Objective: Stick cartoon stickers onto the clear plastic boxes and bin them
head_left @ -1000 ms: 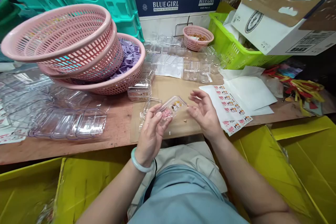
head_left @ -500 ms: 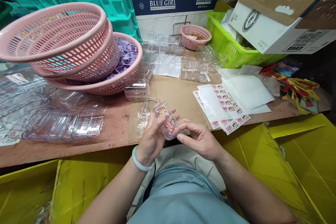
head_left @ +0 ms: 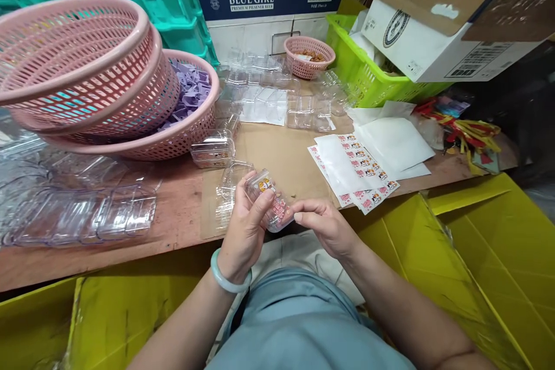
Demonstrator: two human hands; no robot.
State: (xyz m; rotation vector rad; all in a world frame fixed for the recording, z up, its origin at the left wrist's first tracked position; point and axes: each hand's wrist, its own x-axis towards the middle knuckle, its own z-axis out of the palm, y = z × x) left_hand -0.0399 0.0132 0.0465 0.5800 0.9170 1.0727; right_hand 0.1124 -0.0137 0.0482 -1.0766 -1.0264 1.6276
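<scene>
A clear box (head_left: 278, 206), decorated with a cartoon animal and pink print, tilts in the left fingers (head_left: 262, 202) above the table's (head_left: 177, 208) near edge, right fingers (head_left: 310, 218) at its lower end.

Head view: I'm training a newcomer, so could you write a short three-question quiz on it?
1. Fill in: the bracelet is on the ____ wrist.
2. True or false: the sticker sheets lie to the right of the clear box that the left hand holds.
3. What color are the pieces in the large lower basket? A yellow, B purple, C green.

Key: 1 left; 2 true; 3 B.
</scene>
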